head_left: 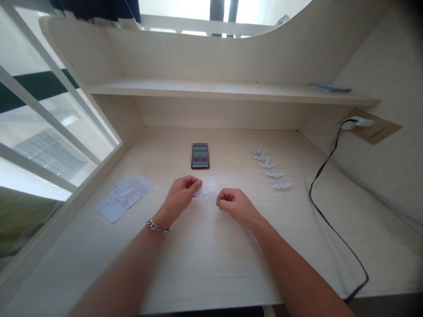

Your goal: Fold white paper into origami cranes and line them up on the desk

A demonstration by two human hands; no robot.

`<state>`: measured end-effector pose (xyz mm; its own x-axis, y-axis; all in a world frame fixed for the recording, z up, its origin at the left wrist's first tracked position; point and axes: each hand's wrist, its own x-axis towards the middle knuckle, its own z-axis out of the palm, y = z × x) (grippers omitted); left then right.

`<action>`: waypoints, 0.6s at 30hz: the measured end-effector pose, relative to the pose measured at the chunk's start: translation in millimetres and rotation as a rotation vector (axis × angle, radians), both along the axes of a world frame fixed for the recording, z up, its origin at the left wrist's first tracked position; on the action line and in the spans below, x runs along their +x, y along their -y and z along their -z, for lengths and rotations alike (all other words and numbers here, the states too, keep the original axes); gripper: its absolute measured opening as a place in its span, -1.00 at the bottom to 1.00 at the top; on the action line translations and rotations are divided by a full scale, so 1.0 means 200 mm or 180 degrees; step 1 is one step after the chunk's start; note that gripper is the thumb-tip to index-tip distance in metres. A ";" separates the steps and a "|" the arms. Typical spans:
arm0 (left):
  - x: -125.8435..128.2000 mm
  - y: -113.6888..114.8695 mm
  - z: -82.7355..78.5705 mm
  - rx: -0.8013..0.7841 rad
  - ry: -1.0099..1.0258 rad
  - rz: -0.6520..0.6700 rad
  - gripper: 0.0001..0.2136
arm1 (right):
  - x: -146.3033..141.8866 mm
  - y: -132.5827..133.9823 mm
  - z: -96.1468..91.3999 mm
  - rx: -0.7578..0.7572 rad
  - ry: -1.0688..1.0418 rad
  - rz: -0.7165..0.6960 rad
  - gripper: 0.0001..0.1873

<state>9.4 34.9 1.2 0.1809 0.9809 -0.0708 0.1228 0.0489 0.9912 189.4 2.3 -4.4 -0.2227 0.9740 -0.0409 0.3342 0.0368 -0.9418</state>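
Note:
A small white folded paper [199, 193] is pinched between the thumb and fingers of my left hand [181, 193], just above the desk. A pale pointed flap shows to the right of the fingertips. My right hand [236, 204] is a short way to the right of the paper, its fingers curled together. Whatever those fingers hold, if anything, is hidden. Beyond my right hand, several small folded paper cranes [274, 175] lie in a slanting row. A phone [200, 156] with a lit, blurred screen lies behind my hands.
Printed paper sheets [135, 192] lie overlapping at the left of the desk [198, 264]. A black cable [325, 218] runs from a wall socket [373, 127] down the right side. A shelf [211, 88] spans the back, with a flat blue item [331, 87] on it.

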 end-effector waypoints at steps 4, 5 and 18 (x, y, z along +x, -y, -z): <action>0.00 0.00 -0.01 -0.0088 0.0026 0.0137 -0.74 | -0.01 -0.01 0.01 0.0020 -0.0398 0.0245 -0.85; 0.01 0.01 -0.01 -0.0110 -0.0006 0.0244 -0.75 | -0.02 -0.01 0.01 -0.0023 -0.0471 0.0195 -0.83; 0.10 0.07 0.01 -0.0047 0.0788 0.0247 -0.67 | -0.04 -0.02 0.04 -0.0089 -0.0953 0.0409 -0.75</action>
